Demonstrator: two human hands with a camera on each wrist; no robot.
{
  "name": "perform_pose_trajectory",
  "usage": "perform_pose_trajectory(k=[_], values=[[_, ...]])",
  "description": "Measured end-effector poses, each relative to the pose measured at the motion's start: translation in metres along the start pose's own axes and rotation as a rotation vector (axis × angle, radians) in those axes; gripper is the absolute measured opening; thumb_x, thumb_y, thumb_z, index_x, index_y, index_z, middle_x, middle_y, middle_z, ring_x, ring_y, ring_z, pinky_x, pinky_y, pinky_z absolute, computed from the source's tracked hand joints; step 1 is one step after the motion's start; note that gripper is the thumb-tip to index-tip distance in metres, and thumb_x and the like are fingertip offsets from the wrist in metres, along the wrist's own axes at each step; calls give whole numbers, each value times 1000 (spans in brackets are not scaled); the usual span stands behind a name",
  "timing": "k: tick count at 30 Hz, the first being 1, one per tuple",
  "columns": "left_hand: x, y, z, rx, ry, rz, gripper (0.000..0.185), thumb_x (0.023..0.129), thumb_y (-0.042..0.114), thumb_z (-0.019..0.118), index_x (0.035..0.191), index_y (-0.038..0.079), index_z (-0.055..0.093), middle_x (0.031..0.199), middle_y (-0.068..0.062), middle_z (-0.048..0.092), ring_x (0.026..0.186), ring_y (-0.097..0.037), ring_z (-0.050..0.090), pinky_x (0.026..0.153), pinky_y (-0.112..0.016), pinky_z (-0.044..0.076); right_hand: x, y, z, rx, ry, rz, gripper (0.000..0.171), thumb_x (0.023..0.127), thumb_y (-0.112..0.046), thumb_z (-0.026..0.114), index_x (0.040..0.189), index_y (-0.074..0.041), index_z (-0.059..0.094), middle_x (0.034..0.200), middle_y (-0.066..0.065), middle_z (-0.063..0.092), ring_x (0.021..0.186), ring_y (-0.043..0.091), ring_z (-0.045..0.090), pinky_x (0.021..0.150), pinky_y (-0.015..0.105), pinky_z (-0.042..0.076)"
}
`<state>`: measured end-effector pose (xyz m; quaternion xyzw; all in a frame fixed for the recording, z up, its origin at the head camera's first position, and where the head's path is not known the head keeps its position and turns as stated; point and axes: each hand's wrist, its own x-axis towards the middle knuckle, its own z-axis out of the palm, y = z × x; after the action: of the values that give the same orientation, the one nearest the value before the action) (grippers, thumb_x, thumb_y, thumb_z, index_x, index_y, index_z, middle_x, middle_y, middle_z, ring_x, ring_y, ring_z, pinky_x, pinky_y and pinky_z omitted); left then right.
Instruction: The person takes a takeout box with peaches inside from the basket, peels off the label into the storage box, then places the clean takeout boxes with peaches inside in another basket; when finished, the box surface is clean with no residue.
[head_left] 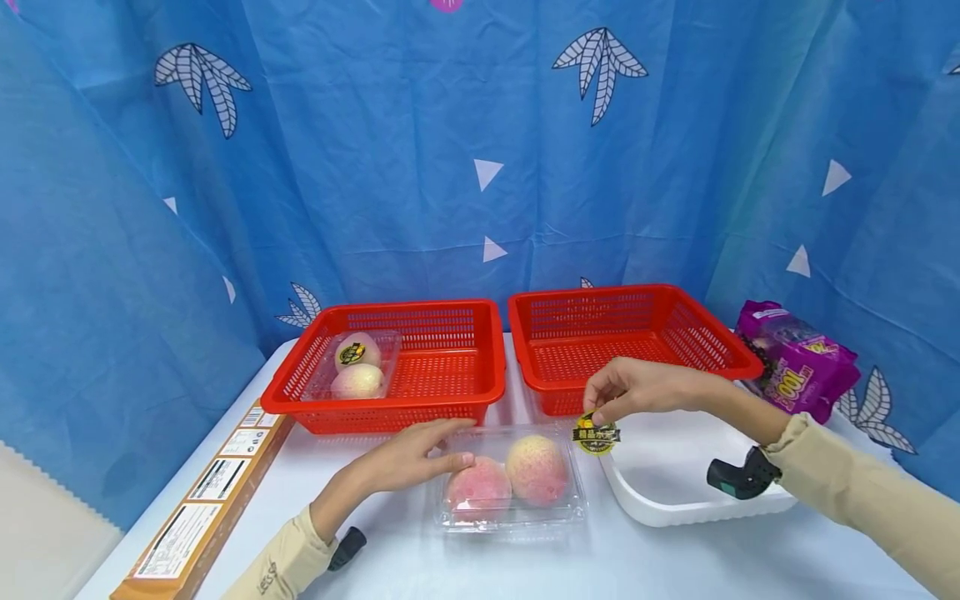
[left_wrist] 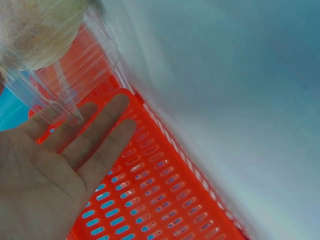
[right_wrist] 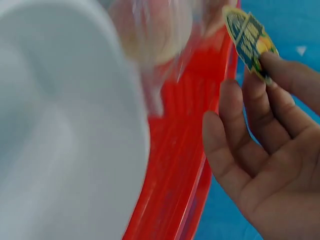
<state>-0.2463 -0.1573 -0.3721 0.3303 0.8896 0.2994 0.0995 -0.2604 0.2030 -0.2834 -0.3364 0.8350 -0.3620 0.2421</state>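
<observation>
A clear plastic clamshell box (head_left: 570, 500) holding two peaches (head_left: 537, 469) sits at the front middle of the table. My left hand (head_left: 401, 457) rests against its left side, thumb over the lid above the pinker peach. In the left wrist view that hand (left_wrist: 50, 170) shows its fingers (left_wrist: 102, 130) nearly straight at the plastic edge. Off the box's back right corner, my right hand (head_left: 637, 390) pinches a black and gold oval sticker (head_left: 596, 437). The right wrist view has this sticker (right_wrist: 247, 42) between thumb and fingertips of the right hand (right_wrist: 275, 155).
Behind stand two red baskets; the left basket (head_left: 450, 408) holds another box with two peaches (head_left: 358, 381), one bearing a similar sticker. A white tub (head_left: 652, 512) is under the right forearm. A purple bag (head_left: 802, 367) lies far right, a long carton (head_left: 213, 492) at left.
</observation>
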Motion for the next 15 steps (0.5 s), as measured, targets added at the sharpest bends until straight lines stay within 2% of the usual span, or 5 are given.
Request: perform_pose_trajectory(k=[7, 10, 15], values=[[1, 0, -1, -16, -9, -3, 66, 91, 55, 55, 145, 19, 42, 140, 2, 50, 115, -22, 55, 95, -46, 47, -16, 27, -19, 36, -42, 136, 8, 85, -7, 66, 88, 0, 66, 85, 7, 66, 82, 20, 61, 77, 31, 54], [1, 0, -1, -20, -12, -8, 66, 91, 55, 55, 145, 19, 42, 140, 2, 50, 115, -22, 54, 95, -46, 47, -19, 38, -21, 43, -56, 197, 7, 83, -7, 66, 87, -1, 65, 81, 5, 63, 81, 20, 58, 76, 34, 53], [1, -1, 0, -28, -14, -15, 67, 90, 56, 56, 145, 19, 43, 141, 0, 50, 116, -22, 54, 95, -46, 47, -21, 51, -20, 34, -116, 268, 8, 85, -9, 66, 89, -3, 64, 80, 4, 62, 79, 18, 55, 69, 30, 51]])
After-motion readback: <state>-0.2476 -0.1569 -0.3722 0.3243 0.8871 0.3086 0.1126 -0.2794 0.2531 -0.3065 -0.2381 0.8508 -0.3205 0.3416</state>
